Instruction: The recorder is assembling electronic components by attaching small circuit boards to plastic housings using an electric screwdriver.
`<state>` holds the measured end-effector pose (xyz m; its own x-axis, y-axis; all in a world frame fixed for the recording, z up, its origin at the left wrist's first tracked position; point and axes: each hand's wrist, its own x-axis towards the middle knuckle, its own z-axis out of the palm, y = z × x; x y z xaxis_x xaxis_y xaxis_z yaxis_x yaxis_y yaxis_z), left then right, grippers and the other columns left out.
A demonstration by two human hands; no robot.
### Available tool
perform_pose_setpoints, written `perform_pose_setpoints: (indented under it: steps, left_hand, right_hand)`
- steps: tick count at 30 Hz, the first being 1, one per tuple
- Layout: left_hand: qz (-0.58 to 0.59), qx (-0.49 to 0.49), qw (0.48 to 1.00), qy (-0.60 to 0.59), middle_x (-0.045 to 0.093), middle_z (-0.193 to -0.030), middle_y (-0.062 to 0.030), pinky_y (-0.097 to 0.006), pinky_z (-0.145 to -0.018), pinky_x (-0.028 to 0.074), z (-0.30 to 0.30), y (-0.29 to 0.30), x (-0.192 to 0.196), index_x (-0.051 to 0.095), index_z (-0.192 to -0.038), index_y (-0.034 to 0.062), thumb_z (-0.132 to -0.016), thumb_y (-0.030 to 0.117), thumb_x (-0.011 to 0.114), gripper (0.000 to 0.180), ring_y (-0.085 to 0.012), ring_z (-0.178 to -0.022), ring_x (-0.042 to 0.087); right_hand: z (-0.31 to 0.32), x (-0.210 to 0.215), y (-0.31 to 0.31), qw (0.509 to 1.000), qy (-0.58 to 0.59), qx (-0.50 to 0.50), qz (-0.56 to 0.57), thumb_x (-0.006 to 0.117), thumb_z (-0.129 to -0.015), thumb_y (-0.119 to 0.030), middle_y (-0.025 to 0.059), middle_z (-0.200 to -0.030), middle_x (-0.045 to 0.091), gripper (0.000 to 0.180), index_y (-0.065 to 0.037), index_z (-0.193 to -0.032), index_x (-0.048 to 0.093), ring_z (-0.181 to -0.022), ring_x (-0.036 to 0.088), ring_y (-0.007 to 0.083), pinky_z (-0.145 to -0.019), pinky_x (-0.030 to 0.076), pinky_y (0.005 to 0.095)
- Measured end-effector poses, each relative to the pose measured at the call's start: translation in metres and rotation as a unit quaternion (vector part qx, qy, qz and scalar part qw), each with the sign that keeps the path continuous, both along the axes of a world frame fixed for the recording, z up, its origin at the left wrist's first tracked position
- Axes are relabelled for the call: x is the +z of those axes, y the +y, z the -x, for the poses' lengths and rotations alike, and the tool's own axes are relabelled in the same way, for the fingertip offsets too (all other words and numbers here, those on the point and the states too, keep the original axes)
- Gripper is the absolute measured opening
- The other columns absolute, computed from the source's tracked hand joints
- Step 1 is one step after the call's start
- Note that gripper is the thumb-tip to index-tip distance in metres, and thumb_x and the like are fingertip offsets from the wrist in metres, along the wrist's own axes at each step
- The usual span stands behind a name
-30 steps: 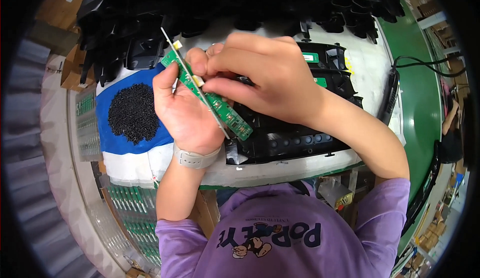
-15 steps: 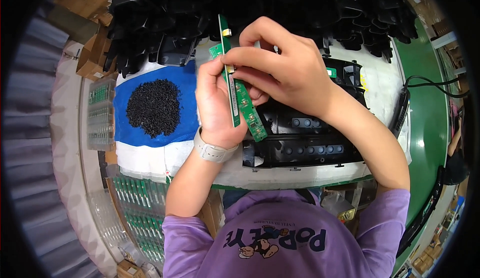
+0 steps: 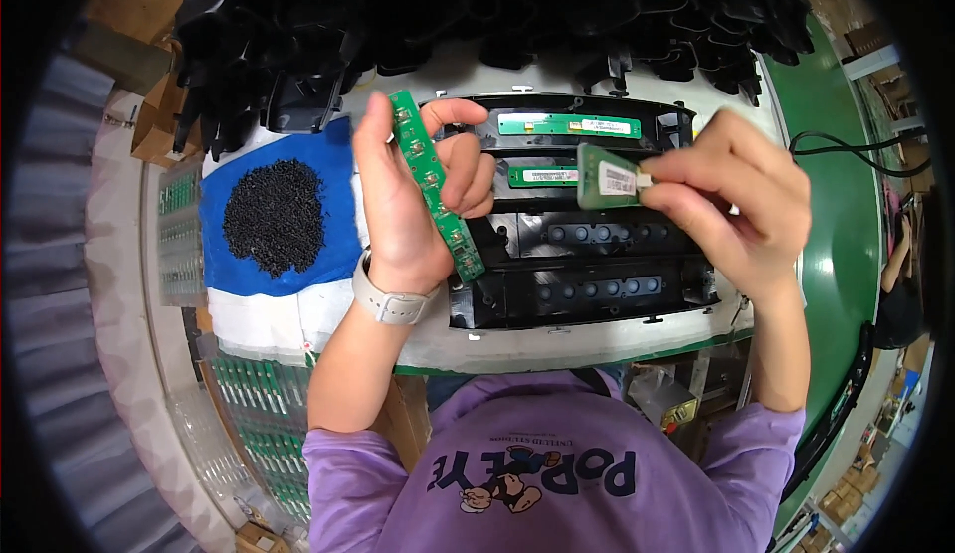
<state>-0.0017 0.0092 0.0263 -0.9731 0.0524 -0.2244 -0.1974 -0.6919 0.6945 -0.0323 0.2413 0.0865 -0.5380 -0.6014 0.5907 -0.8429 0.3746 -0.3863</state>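
Upright on the left, my left hand (image 3: 398, 220) holds a long green circuit board (image 3: 426, 177) slantwise across the palm, its component side facing up. My right hand (image 3: 746, 205) pinches a second circuit board (image 3: 603, 181) between thumb and fingertips near a white connector; this one is slightly blurred and shows a white label. It is in the air over the black plastic housings. In the farthest housing (image 3: 674, 127) lies a board (image 3: 607, 127); the one before it holds another board (image 3: 537, 176), partly hidden. The nearest housing (image 3: 557, 292) shows a row of round recesses.
A heap of small black parts (image 3: 274, 217) lies on a blue cloth (image 3: 343, 225) at the left. Black plastic parts (image 3: 448, 16) are piled along the back. Clear trays of boards (image 3: 264, 384) stand at lower left. A black cable (image 3: 856, 150) runs at the right.
My hands have drawn apart. The right one has moved right with one circuit board, over the housings, while the left keeps the other. The boards in the far housings now show more fully.
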Motion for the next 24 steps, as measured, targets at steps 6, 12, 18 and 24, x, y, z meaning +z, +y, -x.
perform_pose_setpoints:
  steps: [6,12,18,24]
  left_hand:
    - [-0.017,-0.031,0.996,0.08,0.03,-0.047,0.0023,-0.025,-0.044,0.02,0.0,-0.002,-0.009,0.059,-0.092,0.0023,-0.092,0.062,0.019,0.071,-0.0101,-0.045,0.025]
    - [-0.048,-0.032,0.995,0.085,0.032,-0.046,0.0006,-0.025,-0.045,0.022,0.005,-0.004,-0.015,0.059,-0.086,0.0018,-0.093,0.06,0.019,0.07,-0.0109,-0.045,0.027]
    - [-0.047,-0.034,0.995,0.078,0.033,-0.048,0.0002,-0.026,-0.044,0.022,0.004,-0.002,-0.015,0.059,-0.086,0.0017,-0.094,0.058,0.02,0.069,-0.0112,-0.046,0.028]
    - [-0.08,-0.03,0.989,0.119,0.043,-0.056,-0.001,-0.027,-0.052,0.028,0.003,0.0,-0.019,0.056,-0.091,0.0026,-0.098,0.048,0.029,0.053,-0.0124,-0.054,0.036]
  right_hand:
    - [-0.009,-0.041,0.019,0.978,-0.061,-0.026,-0.199,0.074,-0.069,-0.011,0.0049,-0.065,0.052,0.011,-0.003,-0.072,0.066,-0.051,0.055,0.022,-0.045,0.043,0.0327]
    - [-0.005,-0.057,0.016,0.959,-0.079,-0.005,-0.271,0.073,-0.069,-0.011,0.0063,-0.067,0.053,0.011,-0.003,-0.072,0.066,-0.055,0.057,0.0253,-0.049,0.044,0.0353]
    - [-0.004,-0.06,0.018,0.964,-0.117,-0.001,-0.237,0.072,-0.07,-0.011,0.0065,-0.067,0.055,0.01,-0.003,-0.073,0.067,-0.056,0.058,0.0251,-0.05,0.044,0.0351]
    - [-0.002,-0.046,0.017,0.957,-0.117,0.009,-0.264,0.07,-0.072,-0.012,0.007,-0.07,0.057,0.008,-0.005,-0.075,0.068,-0.058,0.058,0.0274,-0.052,0.046,0.0371]
